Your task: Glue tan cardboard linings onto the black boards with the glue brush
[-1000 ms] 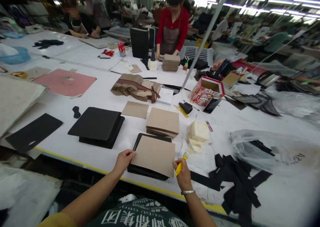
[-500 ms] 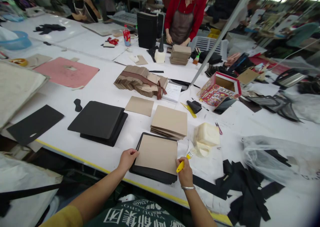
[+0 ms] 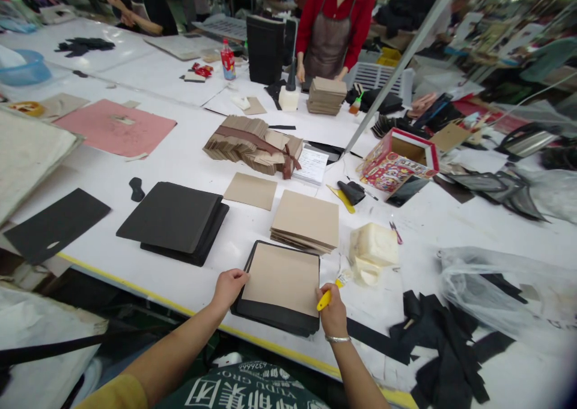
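Observation:
A tan cardboard sheet lies on a stack of black sheets near the table's front edge, with a black border showing around it, widest at the near side. At the left edge of the cardboard, my left hand pinches with thumb and fingers. My right hand is closed around a yellow-handled brush, bristles pointing away, while its fingers touch the cardboard's right edge. Just behind sits a pile of tan cardboard sheets. To the right of that stands a whitish glue-stained container.
Another black stack lies to the left. Black strips and a clear plastic bag cover the right side. A slanted metal pole rises behind, near a red box. A co-worker in red stands across the table.
The cardboard has slid very slightly away from me over the black stack, both hands keeping their hold. Across the table, the co-workers' hands and arms have shifted.

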{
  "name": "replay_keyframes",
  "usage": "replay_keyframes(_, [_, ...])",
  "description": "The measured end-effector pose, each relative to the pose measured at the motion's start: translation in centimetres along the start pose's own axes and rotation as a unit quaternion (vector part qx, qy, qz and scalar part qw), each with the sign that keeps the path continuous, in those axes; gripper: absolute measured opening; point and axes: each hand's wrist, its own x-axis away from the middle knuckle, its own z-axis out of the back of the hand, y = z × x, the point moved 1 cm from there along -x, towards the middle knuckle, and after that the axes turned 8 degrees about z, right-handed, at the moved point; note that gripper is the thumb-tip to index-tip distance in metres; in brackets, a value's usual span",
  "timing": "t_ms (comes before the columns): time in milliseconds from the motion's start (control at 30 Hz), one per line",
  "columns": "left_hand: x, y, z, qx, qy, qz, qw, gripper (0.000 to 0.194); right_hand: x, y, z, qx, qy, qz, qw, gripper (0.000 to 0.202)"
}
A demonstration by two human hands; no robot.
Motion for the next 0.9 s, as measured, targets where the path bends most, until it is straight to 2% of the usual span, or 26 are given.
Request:
replay_keyframes(200, [0.2, 0.1, 0.0, -0.018, -0.003, 0.005, 1.000, 0.025, -0.1, -0.1, -0.3, 0.008, 0.011, 0.011, 1.000, 0.021])
replay_keyframes(467, [-0.5, -1.0, -0.2, -0.039, -0.024, 0.014, 0.999, 0.030, -0.2, -0.4, -0.5, 0.051, 0.023, 0.006, 0.998, 0.013])
replay_keyframes(900, [-0.8, -0.2, -0.2, -0.072, -0.007, 0.011, 0.997, 0.027, -1.0, -1.0, -0.2, 0.093, -0.037, -0.008, 0.995, 0.011])
